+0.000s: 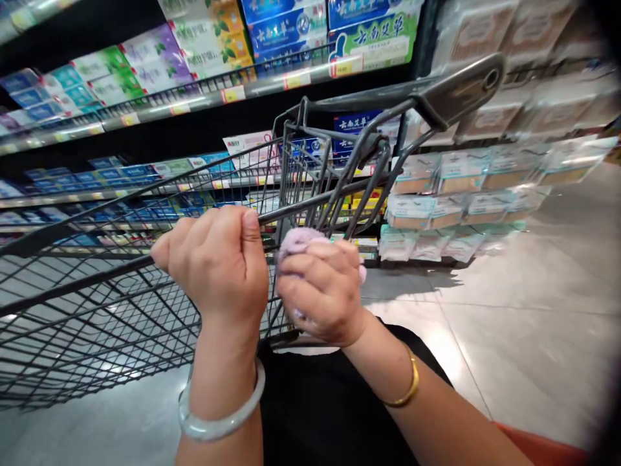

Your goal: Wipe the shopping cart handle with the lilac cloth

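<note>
- Shelves (204, 97) of boxed toothpaste fill the wall beyond the fingers, row over row, with price strips along each edge.
- Pale, glossy floor tiles (524, 323) spread out to the right of the fingers and below them.
- A dark wire shopping cart (97, 304) lies tipped at a slant across the view. Its mesh basket runs off to the left of the fingers, and the wires of its rear gate stand directly behind them.
- A rack of flat pale packets (485, 188) hangs to the right of the fingers, past the cart, and looks blurred.
- The cart's grey push handle (456, 87) juts out above and to the right of the fingers, well apart from both hands.
- Black clothing (315, 401) shows below the wrists, between the two forearms.
- The left hand (218, 262) is a tight fist around the cart's top rail (301, 210). Its fingers (194, 243) wrap over the rod, with the thumb pressed on top.
- The right hand (323, 288) sits just beside the left. Its fingers (315, 265) are curled shut over a lilac cloth (295, 241).
- That cloth is bunched in the right fingers. Its fuzzy top pokes out above them and lies against the cart's wires, just under the rail.
- A pale jade-coloured bangle (220, 421) circles the left wrist below the fist.
- A thin gold bangle (410, 388) circles the right wrist.
</note>
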Tool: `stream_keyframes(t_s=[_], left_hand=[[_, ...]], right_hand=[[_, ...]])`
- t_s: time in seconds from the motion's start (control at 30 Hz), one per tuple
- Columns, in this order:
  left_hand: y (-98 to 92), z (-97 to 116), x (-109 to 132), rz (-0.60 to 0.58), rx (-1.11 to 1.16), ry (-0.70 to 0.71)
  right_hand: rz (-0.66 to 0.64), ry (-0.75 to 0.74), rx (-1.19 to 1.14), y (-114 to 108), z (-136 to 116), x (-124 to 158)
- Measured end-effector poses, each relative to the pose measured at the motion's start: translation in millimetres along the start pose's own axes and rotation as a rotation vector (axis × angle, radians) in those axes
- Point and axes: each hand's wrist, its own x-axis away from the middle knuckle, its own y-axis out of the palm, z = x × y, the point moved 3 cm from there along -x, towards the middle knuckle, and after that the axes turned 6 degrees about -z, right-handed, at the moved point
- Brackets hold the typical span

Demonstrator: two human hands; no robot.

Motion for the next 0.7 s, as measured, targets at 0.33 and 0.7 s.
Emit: stream_keyframes(t_s=[0.33, 0.7], left_hand=[[4.7, -1, 2, -0.003, 0.069, -0.021], [-13.8, -4, -6, -0.244, -0.009, 0.084]], right_hand=[[-0.245, -0.146, -0.041, 1, 5, 32], [-0.279, -0.187, 0.024, 3, -4, 31]])
